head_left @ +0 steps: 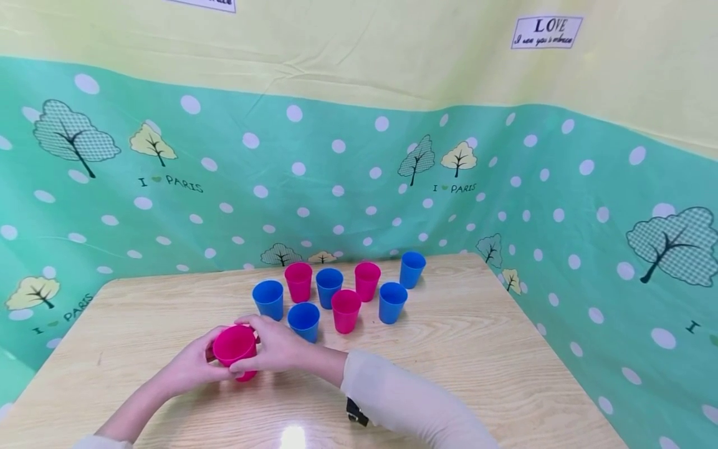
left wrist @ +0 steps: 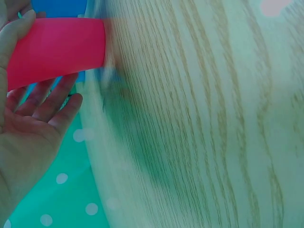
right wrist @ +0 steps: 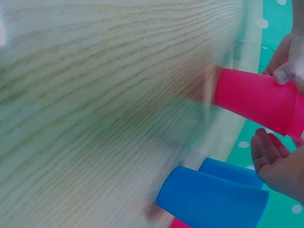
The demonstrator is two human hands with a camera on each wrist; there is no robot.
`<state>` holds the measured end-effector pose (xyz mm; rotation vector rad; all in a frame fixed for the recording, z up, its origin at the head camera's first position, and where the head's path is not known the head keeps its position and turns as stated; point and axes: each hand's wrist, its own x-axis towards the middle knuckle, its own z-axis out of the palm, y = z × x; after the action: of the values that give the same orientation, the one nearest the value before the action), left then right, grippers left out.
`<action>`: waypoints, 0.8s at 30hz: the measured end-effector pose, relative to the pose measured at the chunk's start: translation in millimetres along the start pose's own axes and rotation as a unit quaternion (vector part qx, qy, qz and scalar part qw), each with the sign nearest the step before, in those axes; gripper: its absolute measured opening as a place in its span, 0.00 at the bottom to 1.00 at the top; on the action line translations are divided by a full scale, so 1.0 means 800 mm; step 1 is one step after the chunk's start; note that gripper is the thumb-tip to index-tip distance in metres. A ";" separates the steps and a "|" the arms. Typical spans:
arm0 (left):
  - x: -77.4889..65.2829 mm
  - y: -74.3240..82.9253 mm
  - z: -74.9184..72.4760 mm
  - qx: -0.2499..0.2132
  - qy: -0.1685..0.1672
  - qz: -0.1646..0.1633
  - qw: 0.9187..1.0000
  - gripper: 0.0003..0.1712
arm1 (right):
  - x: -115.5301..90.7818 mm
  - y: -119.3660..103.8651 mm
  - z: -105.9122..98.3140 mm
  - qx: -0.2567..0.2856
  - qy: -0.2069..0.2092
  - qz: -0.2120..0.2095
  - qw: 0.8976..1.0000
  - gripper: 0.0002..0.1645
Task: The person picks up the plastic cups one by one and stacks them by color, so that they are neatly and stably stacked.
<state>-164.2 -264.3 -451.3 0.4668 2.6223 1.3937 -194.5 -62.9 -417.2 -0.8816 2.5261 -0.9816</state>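
A pink cup stands upright at the front left of the group, with both hands around it. My left hand grips its left side; in the left wrist view the thumb lies on the cup and the fingers spread along the opposite side. From the right, my right hand holds it near the rim, thumb on the near side and index finger round the far side. In the right wrist view the same cup shows its base at the wooden tabletop. Closest to the right hand is a blue cup.
Behind the hands stand several more upright cups, among them a blue cup, a pink cup and a far-right blue cup. The wooden table meets a green dotted curtain at the back and right.
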 end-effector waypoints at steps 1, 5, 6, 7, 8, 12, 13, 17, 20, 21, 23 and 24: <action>0.000 0.000 0.000 -0.002 -0.001 0.001 1.000 0.38 | 0.000 -0.001 -0.001 -0.004 0.001 -0.002 1.000 0.43; -0.001 0.000 0.001 -0.003 -0.003 0.006 1.000 0.38 | 0.000 -0.004 -0.004 -0.027 0.007 -0.016 0.999 0.43; -0.002 0.000 0.001 -0.003 -0.002 0.005 1.000 0.37 | 0.000 -0.005 -0.005 -0.037 0.008 -0.020 0.999 0.43; -0.002 -0.001 0.001 -0.003 -0.002 0.004 1.000 0.37 | 0.000 -0.005 -0.006 -0.045 0.009 -0.024 0.999 0.44; -0.002 0.000 0.000 -0.003 0.000 0.001 1.000 0.38 | 0.000 -0.006 -0.007 -0.054 0.009 -0.028 0.998 0.44; -0.002 0.001 -0.001 -0.005 0.002 -0.005 1.000 0.37 | -0.001 -0.009 -0.014 -0.092 0.011 -0.046 0.995 0.43; -0.002 0.001 -0.001 -0.006 0.001 -0.006 1.000 0.37 | -0.001 -0.010 -0.016 -0.099 0.013 -0.051 0.994 0.43; -0.002 0.002 -0.001 -0.006 0.000 -0.002 1.000 0.36 | -0.003 -0.013 -0.026 -0.120 0.026 -0.076 0.990 0.41; -0.002 0.001 0.000 -0.004 0.002 -0.003 1.000 0.36 | -0.005 -0.014 -0.033 -0.122 0.032 -0.088 0.988 0.41; -0.002 0.001 0.001 -0.004 0.003 -0.006 1.000 0.37 | -0.006 -0.014 -0.036 -0.122 0.034 -0.091 0.988 0.40; -0.003 0.000 0.002 -0.002 0.004 -0.010 1.000 0.37 | -0.009 -0.014 -0.040 -0.111 0.033 -0.089 0.989 0.40; -0.003 -0.001 0.002 -0.003 0.003 -0.013 1.000 0.37 | -0.011 -0.015 -0.042 -0.105 0.033 -0.089 0.990 0.40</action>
<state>-161.9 -264.0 -452.7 0.4270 2.6193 1.3968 -198.2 -46.7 -384.1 -1.1697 2.6796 -0.8159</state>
